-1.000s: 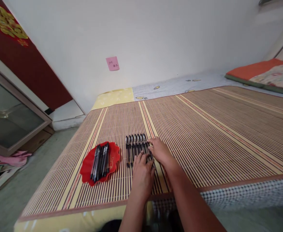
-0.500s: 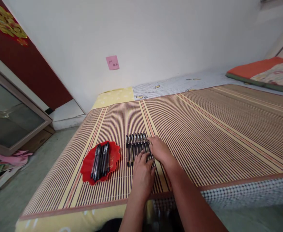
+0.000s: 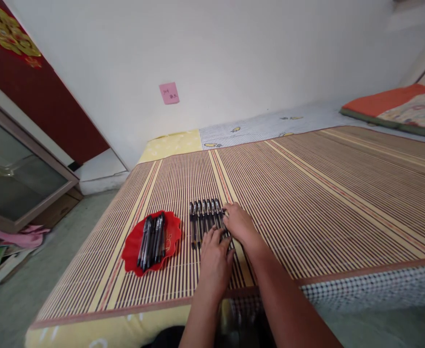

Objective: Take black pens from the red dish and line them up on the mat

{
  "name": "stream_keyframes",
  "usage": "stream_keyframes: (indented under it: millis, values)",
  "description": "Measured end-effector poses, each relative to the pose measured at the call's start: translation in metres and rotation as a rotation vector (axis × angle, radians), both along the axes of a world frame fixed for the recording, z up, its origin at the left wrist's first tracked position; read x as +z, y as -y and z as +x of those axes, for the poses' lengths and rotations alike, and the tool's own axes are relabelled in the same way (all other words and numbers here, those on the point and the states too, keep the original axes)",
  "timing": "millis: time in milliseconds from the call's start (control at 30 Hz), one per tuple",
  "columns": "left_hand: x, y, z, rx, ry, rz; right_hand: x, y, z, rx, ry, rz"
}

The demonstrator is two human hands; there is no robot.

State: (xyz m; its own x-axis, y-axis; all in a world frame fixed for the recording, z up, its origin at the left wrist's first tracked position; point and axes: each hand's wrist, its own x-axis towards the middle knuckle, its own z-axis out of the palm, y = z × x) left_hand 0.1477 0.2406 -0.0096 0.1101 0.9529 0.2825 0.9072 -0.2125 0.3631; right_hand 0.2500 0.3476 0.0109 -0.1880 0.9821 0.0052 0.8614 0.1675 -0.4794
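Note:
Several dark pens (image 3: 202, 220) lie side by side in a row on a striped bamboo mat (image 3: 306, 193). My left hand (image 3: 215, 261) rests palm down at the near ends of the right-hand pens, its fingers stretched flat over them. My right hand (image 3: 238, 224) lies at the right end of the row, its fingers curled against the last pen, and whether they grip it I cannot make out. A red scalloped plate (image 3: 132, 249) to the left holds several more dark pens (image 3: 152, 239).
The mat covers a bed with a yellow sheet (image 3: 168, 142) at its far left corner. An orange and patterned cushion (image 3: 397, 108) lies at the far right. A pink note (image 3: 169, 93) is stuck on the white wall. A glass-fronted cabinet (image 3: 12, 169) stands on the floor at left.
Both hands stay at the right end of the pen row with only slight shifts. The view has drifted a little.

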Motion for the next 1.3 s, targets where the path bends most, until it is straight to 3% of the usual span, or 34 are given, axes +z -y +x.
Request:
stream_keyframes:
  millis: [400,1300]
  values:
    - [-0.002,-0.002,-0.003,0.003,-0.018,0.009,-0.005,-0.003,0.004,0.039,-0.061,0.028]
    - [0.007,0.002,-0.005,-0.004,-0.035,-0.074,-0.005,-0.005,0.001,0.062,-0.036,0.031]
